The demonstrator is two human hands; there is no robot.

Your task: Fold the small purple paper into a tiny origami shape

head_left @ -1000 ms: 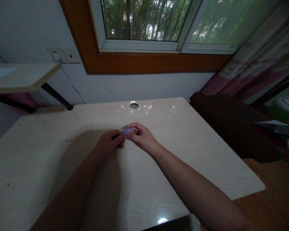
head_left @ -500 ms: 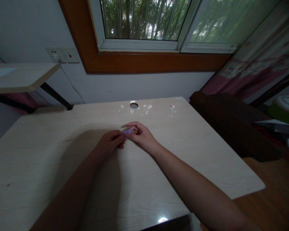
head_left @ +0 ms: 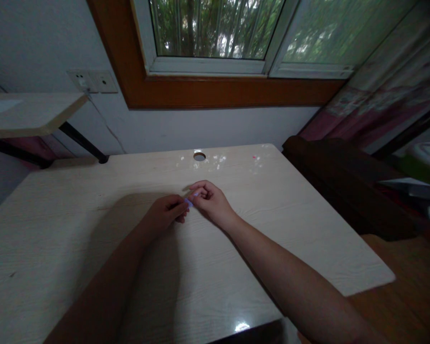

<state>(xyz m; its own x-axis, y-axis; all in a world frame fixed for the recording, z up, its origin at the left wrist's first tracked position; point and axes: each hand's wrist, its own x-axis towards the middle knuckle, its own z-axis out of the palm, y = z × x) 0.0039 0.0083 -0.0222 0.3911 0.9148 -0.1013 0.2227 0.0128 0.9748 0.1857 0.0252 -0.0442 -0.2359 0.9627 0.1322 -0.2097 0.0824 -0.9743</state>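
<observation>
My left hand (head_left: pixel 166 213) and my right hand (head_left: pixel 209 201) meet over the middle of a pale wooden desk (head_left: pixel 75 248). Both pinch a small piece of purple paper (head_left: pixel 188 201) between their fingertips. Only a sliver of the paper shows; the rest is hidden by the fingers. The fingers of both hands are curled in, and both wrists lie low over the desk top.
A round cable hole (head_left: pixel 199 156) sits near the desk's far edge. A shelf (head_left: pixel 32 114) on a black bracket juts out at the left, under wall sockets (head_left: pixel 93 81). A dark chair or cushion (head_left: pixel 344 181) stands at the right, below a window (head_left: pixel 215 33).
Less of the purple paper shows now; the fingertips of both hands have closed in over it. The hands have stayed in the same place on the desk.
</observation>
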